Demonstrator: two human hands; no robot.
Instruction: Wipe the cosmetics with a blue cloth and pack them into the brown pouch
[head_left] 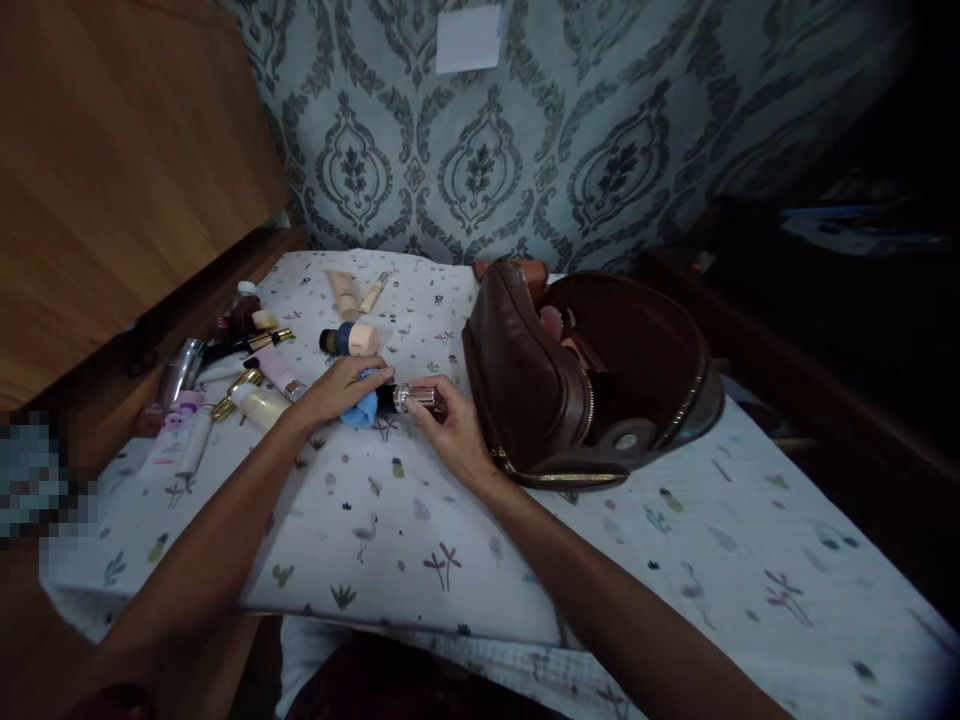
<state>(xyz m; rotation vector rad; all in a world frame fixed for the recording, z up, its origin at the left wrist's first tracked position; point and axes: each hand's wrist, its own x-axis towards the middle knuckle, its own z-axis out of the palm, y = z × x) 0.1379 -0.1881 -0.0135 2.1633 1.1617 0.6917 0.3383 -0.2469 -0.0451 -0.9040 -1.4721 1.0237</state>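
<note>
My left hand (339, 388) is closed round a bunched light-blue cloth (360, 411), which it presses to the black end of a cosmetic tube (405, 398). The tube lies sideways, with a shiny silver band and a dark, glossy far end. Fingers and thumb of my right hand (457, 438) grip it by the silver part. Just beyond my left hand is a bottle (349, 339) with a navy band and a peach end. A brown leather bag (525, 390) stands unzipped to the right of my right hand, with a few items inside.
Several cosmetics lie at the left, among them a cream-coloured tube (259, 406), a pink-and-white tube (174, 435) and a dark red bottle (241, 312). A beige tube (343, 294) and a slim tube (374, 292) lie at the back. A patterned cloth (360, 575) covers the surface.
</note>
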